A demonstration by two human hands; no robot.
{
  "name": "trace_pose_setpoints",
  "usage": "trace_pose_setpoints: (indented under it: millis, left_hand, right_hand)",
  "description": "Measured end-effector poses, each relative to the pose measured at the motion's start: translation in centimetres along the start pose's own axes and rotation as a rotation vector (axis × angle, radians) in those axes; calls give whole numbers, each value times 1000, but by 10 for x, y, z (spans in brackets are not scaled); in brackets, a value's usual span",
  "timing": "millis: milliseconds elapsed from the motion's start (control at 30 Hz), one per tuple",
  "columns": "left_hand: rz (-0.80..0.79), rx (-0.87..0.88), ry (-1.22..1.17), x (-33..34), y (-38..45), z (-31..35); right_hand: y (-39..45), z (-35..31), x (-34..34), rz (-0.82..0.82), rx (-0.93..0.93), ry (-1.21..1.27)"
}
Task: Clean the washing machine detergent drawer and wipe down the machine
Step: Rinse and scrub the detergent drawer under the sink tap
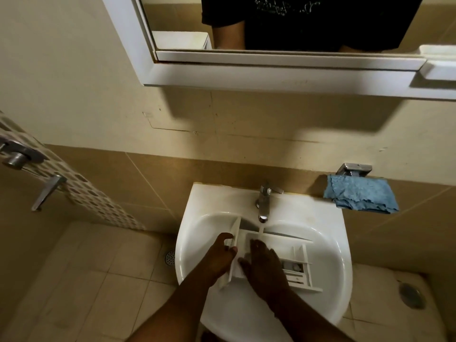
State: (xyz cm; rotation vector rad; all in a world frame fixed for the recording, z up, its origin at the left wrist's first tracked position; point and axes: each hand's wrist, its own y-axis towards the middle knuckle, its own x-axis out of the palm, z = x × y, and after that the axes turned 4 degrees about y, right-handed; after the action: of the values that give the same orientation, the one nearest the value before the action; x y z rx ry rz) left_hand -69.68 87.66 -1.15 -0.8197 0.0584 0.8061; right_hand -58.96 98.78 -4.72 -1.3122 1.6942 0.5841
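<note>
**Drawer in the basin, both your hands on it**

Far left, a metal door handle (47, 191) juts from the tiled wall, and a round floor drain (169, 257) sits just beside the white sink (328, 272). Now your left hand (218, 259): the forearm comes up from the bottom edge, the fingers curl around the drawer's front panel and pinch it, thumb on the near face. That's a firm grip. The detergent drawer (296, 264) lies inside the basin, front panel to the left, compartments facing up, tilted a little. Your right hand (265, 267) lies palm down over the drawer's middle, fingers spread and flat, pressing rather than gripping; nothing is closed in it. Water runs from the chrome tap (264, 202) straight onto the drawer's far edge. On the right, a blue cloth (361, 196) drapes from a wall holder, well apart from your hands.
</note>
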Motion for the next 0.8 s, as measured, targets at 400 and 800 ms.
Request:
trace_pose_setpoints:
  millis: [400,800]
  left_hand:
    - [-20,28,14,-1,1,-2]
    - [0,32,-9,-1,-4,0]
  right_hand:
    - [24,19,-37,-446,262,-46]
    - [44,33,-54,-567,376,86]
